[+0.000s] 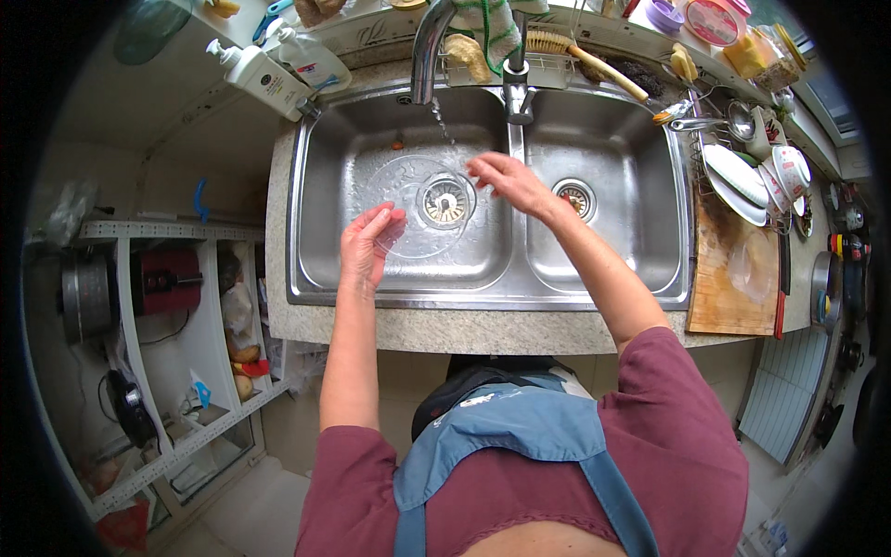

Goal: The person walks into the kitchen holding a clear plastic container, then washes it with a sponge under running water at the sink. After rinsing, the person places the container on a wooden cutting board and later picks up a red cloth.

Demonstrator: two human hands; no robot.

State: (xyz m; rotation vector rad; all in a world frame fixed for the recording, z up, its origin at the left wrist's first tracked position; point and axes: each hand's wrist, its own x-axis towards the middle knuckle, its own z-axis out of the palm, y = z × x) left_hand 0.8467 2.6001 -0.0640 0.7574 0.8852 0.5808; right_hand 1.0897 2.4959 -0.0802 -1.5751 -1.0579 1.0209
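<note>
Over the left basin of a stainless steel double sink (518, 278), my left hand (371, 233) grips the lower left edge of a round, clear, shallow plastic or glass piece (418, 240). The metal drain strainer (444, 202) shows through it. My right hand (511, 182) is near the piece's upper right edge, fingers slightly blurred and apart; whether they touch it is unclear. Water runs from the curved chrome faucet (424, 63) into the basin behind the piece. A small orange scrap (397, 145) lies near the basin's back.
Pump bottles (268, 82) stand at the back left. A wooden-handled brush (605, 71) lies behind the right basin. Right of the sink are a dish rack with white plates (734, 188) and bowls, and a wooden cutting board (724, 278) bearing a translucent item.
</note>
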